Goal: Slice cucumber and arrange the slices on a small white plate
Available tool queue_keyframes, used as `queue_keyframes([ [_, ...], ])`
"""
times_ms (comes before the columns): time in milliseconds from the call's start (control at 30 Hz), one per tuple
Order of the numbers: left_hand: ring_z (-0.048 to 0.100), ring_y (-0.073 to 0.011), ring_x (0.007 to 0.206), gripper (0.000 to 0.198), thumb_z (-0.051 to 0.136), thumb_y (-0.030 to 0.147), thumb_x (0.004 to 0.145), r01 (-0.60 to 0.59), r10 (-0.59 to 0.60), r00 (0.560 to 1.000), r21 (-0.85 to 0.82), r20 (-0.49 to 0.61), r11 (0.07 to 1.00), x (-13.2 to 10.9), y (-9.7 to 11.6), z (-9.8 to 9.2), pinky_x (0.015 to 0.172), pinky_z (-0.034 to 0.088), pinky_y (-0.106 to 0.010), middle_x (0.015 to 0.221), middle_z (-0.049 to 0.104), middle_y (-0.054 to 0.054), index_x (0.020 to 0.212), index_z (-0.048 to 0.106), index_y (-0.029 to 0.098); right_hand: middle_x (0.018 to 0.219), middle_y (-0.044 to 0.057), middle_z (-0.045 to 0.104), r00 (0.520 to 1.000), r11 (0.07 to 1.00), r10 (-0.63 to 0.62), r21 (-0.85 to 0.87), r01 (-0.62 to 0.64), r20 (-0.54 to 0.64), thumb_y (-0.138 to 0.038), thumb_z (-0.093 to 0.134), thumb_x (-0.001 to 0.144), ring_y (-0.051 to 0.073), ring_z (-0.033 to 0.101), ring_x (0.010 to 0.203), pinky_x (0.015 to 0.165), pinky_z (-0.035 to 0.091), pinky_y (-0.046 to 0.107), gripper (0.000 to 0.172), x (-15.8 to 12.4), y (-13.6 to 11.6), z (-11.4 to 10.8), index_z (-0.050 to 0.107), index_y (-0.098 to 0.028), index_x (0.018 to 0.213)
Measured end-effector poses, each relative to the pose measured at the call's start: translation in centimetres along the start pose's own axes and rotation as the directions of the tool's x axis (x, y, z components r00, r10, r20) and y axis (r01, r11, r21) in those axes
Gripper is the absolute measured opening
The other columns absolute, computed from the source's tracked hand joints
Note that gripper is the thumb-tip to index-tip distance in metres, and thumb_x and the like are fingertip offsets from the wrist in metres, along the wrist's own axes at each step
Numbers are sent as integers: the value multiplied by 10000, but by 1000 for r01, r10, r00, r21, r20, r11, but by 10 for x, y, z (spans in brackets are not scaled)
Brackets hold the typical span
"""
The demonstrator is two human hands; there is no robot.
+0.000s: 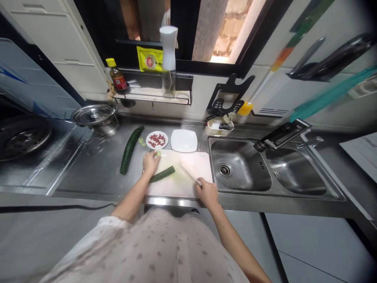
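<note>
My right hand (207,192) grips the handle of a knife (188,171), its blade pointing away to the upper left over the white cutting board (179,192). At the board's far left corner, my left hand (150,162) is closed on a small pale green cucumber piece (158,153). A cut length of cucumber (163,173) lies on the board between my hands, its left end hidden by my left forearm. To the left of the board rests a whole cucumber (131,150). Several cucumber slices (141,142) lie on the counter beside it.
Behind the board stand a plate of chopped red pieces (157,140) and a white plate (184,140). A lidded steel pot (100,118) is at the back left. On the right is a double sink (240,163) with a faucet (282,135). A shelf (153,96) holds bottles.
</note>
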State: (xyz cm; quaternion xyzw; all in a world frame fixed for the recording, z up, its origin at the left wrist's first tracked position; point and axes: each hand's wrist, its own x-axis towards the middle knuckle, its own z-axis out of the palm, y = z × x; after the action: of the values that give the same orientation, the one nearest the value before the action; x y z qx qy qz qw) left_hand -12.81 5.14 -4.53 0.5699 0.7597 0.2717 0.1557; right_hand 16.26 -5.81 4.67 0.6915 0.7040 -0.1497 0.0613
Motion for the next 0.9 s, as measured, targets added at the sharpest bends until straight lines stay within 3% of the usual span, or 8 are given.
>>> queue_keyframes([
  [267,593,-238,1006,276,565,391,840,-123,129,989,-84,72,989,-47,6,-9,926,448,-369,1008,675,-84,997,699,207,892,64,727,998,999,40,-24,-39,49,-317,364,972,185,655,802,632,293,262,308,4,-12,-8,648,-235,1059],
  [433,583,-219,1011,260,524,380,886,-235,243,964,-83,105,968,-68,22,-18,926,444,-356,1005,668,-69,1000,702,228,900,56,716,998,999,19,30,-21,58,-338,327,992,171,646,808,621,299,252,328,9,-22,-8,630,-234,1064],
  [633,579,-188,951,266,493,357,921,-415,431,878,-118,207,902,-74,38,-21,871,448,-327,978,658,-53,1041,704,248,916,60,708,991,994,-94,66,87,97,-366,318,1002,171,649,829,631,317,243,333,16,-39,-10,614,-219,1050],
  [900,588,-176,918,278,478,343,937,-447,463,858,-118,224,887,-73,33,-10,853,450,-312,954,664,-51,1068,705,251,929,90,704,984,989,-147,21,146,104,-334,295,1006,194,660,854,673,378,257,329,20,-59,-13,587,-198,1078],
])
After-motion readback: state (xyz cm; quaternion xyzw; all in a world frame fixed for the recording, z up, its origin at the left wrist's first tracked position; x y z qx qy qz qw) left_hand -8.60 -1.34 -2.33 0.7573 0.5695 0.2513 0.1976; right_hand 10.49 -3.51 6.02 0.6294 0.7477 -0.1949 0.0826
